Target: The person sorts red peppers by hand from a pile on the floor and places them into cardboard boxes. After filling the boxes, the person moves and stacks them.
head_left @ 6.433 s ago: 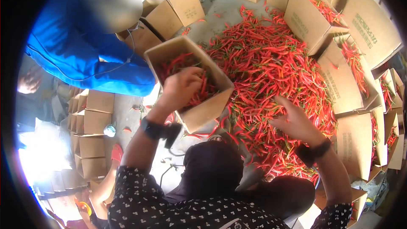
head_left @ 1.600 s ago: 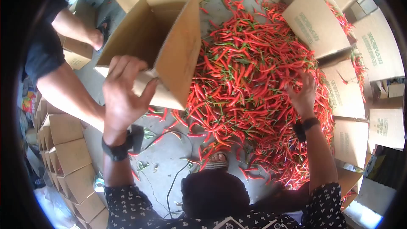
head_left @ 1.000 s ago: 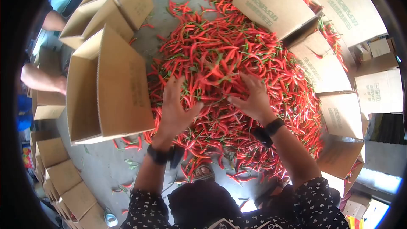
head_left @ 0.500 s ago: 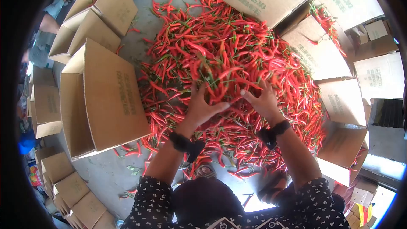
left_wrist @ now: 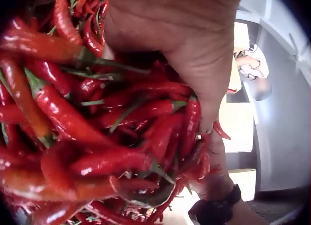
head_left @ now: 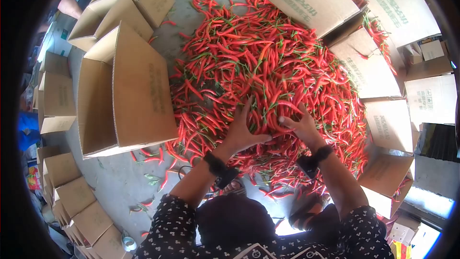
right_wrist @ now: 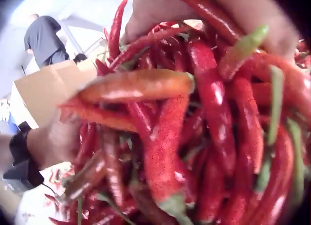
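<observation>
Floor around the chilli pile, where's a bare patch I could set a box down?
Bare concrete floor lies between the open box, the stacked boxes and the person's left arm, with only a few stray chillies. The chilli pile is ringed tightly by cartons on its right. Both hands are in the pile.

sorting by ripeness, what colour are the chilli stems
Green, on the long red chilli peppers that both hands scoop; the right wrist view shows it best.
</observation>
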`<state>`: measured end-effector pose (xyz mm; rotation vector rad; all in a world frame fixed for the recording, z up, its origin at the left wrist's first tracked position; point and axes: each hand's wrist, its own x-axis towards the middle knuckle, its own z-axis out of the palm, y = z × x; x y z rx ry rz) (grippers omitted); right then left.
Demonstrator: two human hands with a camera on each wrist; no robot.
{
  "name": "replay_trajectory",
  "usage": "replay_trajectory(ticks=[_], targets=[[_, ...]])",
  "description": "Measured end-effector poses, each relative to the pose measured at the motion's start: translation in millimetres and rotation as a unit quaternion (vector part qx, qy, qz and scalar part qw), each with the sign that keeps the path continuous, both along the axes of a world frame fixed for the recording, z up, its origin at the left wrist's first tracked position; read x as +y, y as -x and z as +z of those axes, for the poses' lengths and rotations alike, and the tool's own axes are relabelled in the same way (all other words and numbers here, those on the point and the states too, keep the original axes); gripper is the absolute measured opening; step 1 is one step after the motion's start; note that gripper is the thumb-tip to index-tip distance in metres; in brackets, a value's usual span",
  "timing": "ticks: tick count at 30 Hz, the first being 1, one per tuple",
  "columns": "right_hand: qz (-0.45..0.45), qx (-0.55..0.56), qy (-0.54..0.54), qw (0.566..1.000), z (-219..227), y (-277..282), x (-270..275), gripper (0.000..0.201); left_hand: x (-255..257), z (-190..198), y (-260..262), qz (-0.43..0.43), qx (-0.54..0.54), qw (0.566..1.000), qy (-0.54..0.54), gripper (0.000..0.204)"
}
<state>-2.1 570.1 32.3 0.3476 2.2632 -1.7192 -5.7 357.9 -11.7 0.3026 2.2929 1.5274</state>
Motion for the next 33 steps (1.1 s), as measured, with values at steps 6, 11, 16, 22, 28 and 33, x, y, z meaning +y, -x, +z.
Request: replay_trajectory(ticks=[6, 11, 16, 22, 28, 33], targets=[[-0.09, -0.09, 0.147, 0.981, 1, -8, -6, 0.066, 1, 3, -3, 0.013, -0.006, 0.999, -0.05, 0.104], [-0.041, -0.043, 0.122, 0.991, 39, -36, -27, 0.064, -15, 27, -38, 0.054, 0.023, 0.987, -0.147, 0.097], [-0.002, 0.015, 0.227, 0.974, 101, -24, -56, 0.059, -50, 126, -42, 0.063, 0.121, 0.99, -0.042, 0.094], [0.126, 0.105, 0.282, 0.945, 194, 20, -136, 0.05, -125, 229, -29, 0.14, 0.357, 0.923, 0.009, 0.091], [0.27, 0.156, 0.448, 0.838, 235, 80, -268, 0.042, -221, 316, -25, 0.219, 0.225, 0.937, -0.157, 0.074], [0.267, -0.039, 0.454, 0.849, 233, 97, -342, 0.039, -298, 322, -4, 0.213, 0.196, 0.956, -0.048, 0.054]])
